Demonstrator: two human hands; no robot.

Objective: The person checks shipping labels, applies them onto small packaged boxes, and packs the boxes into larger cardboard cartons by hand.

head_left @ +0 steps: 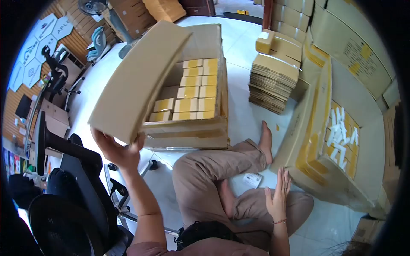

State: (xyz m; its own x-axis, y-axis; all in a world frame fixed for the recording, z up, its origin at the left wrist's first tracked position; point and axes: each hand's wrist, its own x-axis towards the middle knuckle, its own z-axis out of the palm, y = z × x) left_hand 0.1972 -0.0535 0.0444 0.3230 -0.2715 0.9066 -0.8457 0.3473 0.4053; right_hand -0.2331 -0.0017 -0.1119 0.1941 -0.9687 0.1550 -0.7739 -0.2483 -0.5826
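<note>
My left hand (117, 149) is closed on the lower end of a long brown cardboard panel (136, 77), thumb on one side and fingers on the other. The panel slants up over the left side of an open carton (188, 138) and hides part of it. Inside that carton sit rows of small taped boxes (188, 92). My right hand (279, 194) holds nothing; its fingers stretch upward, close to the lower corner of a second large carton (299, 164). A small white packet (253, 180) lies on the floor near my feet.
White strips (339, 132) lie on taped boxes inside the right carton. A stack of flattened cardboard (273, 81) with a small box (265, 41) on top stands beyond my foot. A black office chair (72, 183) is close on the left, with a fan (92, 6) farther back.
</note>
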